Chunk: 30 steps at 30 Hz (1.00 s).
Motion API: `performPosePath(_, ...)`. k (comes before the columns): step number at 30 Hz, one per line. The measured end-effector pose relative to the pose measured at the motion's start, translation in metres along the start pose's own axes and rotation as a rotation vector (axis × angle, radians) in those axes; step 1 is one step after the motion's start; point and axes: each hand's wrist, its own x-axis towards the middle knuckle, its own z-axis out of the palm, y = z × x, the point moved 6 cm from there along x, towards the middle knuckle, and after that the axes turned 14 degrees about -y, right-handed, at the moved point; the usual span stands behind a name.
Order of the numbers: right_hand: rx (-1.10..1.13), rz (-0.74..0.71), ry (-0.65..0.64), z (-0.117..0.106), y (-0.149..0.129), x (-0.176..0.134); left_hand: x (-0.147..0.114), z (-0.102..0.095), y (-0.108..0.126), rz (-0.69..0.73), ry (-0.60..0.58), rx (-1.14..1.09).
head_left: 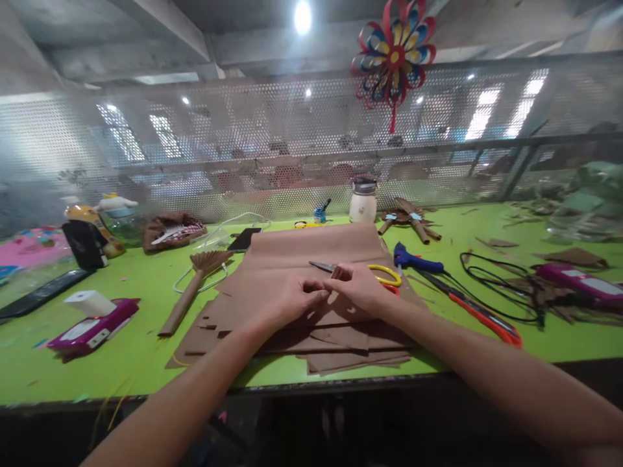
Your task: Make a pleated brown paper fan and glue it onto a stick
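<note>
Paper piece (335, 274) between close-set fingertips (322, 295)

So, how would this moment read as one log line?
left hand: at brown scrap; right hand: pinching scrap; scissors: on brown paper; glue gun: right of paper

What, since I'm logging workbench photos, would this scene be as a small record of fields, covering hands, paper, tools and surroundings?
Hands: left hand and right hand close together; right pinches a small brown piece, left's hold unclear
Beneath hands: brown paper in layers on a green table
Scissors: yellow and orange handles, lying on the paper, partly hidden by the right hand
Right of paper: blue tool, red-and-black tool
Left of paper: fan-topped stick, purple power strip
Behind paper: white jar
Hanging above: flower ornament
</note>
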Motion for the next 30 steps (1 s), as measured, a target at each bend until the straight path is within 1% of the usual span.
performPosePath(3,0.043,-0.014,0.004,-0.002,0.000,-0.001,-0.001,0.001,0.003,-0.003,0.019,0.032)
performPosePath(5,0.113,-0.030,-0.009,-0.004,0.001,0.000,-0.001,0.002,0.002,-0.001,0.009,0.016)
performPosePath(9,0.256,-0.040,0.029,-0.014,0.005,0.000,0.000,0.007,-0.006,-0.043,-0.083,-0.128)
performPosePath(11,0.274,-0.045,0.018,-0.016,0.004,0.001,0.000,0.009,-0.006,-0.043,-0.136,-0.176)
performPosePath(14,0.251,-0.065,-0.027,-0.015,0.000,0.000,0.000,0.012,-0.005,-0.034,-0.206,-0.199)
performPosePath(17,0.208,-0.077,-0.049,-0.015,-0.003,0.000,0.000,0.012,-0.006,-0.019,-0.219,-0.227)
performPosePath(22,0.112,-0.080,-0.017,-0.018,-0.002,0.000,-0.001,0.014,-0.007,0.004,-0.245,-0.269)
performPosePath(27,0.054,-0.086,0.008,-0.018,0.002,0.002,-0.001,0.015,-0.007,0.022,-0.245,-0.328)
performPosePath(30,0.043,-0.089,0.020,-0.019,0.001,0.002,-0.001,0.017,-0.005,0.066,-0.284,-0.362)
